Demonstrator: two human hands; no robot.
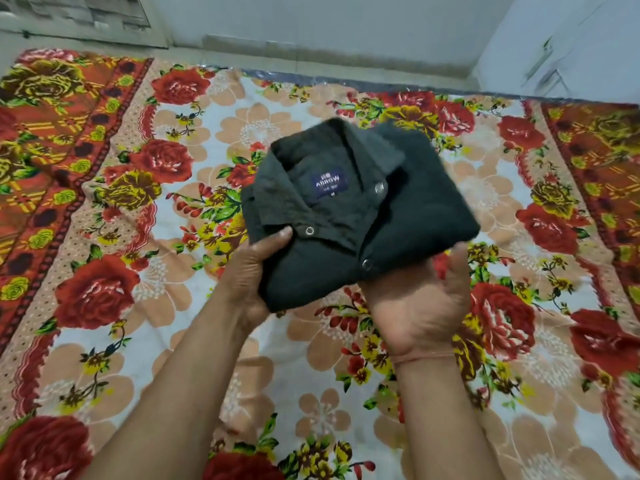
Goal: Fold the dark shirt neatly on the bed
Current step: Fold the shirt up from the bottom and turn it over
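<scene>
Dark shirt [356, 209]: folded into a compact rectangle, collar up, held in the air above the bed [166, 317], not resting on it.

Blue neck label [327, 184] shows inside the open collar. Metal snap buttons [309, 230] run down the front placket.

Left hand [249, 271]: grips the shirt's left edge, thumb pressed on top beside a snap, fingers hidden beneath the cloth.

Right hand [419, 306]: palm up under the near right corner, thumb raised against the shirt's edge, fingers hidden underneath. A thin thread band [426, 357] circles that wrist.

A floral bedsheet with red roses covers the bed. A pale wall [311, 22] stands beyond its far edge.
</scene>
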